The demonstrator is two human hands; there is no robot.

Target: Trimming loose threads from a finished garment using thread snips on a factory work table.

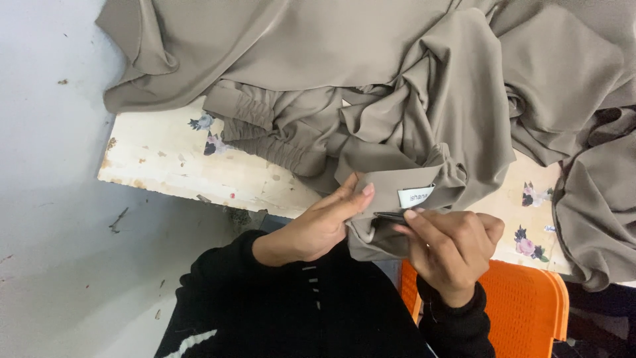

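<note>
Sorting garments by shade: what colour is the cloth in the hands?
Plain taupe fabric, head view.

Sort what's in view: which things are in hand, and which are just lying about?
In hand:
left hand pinching the taupe garment
right hand on a small dark tool beside the white label

Lying about:
floral-print table
orange plastic chair

My left hand [324, 222] pinches a fold of the taupe garment [397, 99], thumb on top just beside its small white label [415, 196]. My right hand [454, 245] grips the same fold from below, fingers curled around a thin dark tool [391, 216] I cannot identify. The cloth lies heaped over a cream table [165, 162] with flower stickers. An orange plastic chair [523, 308] sits under my right wrist.
</note>
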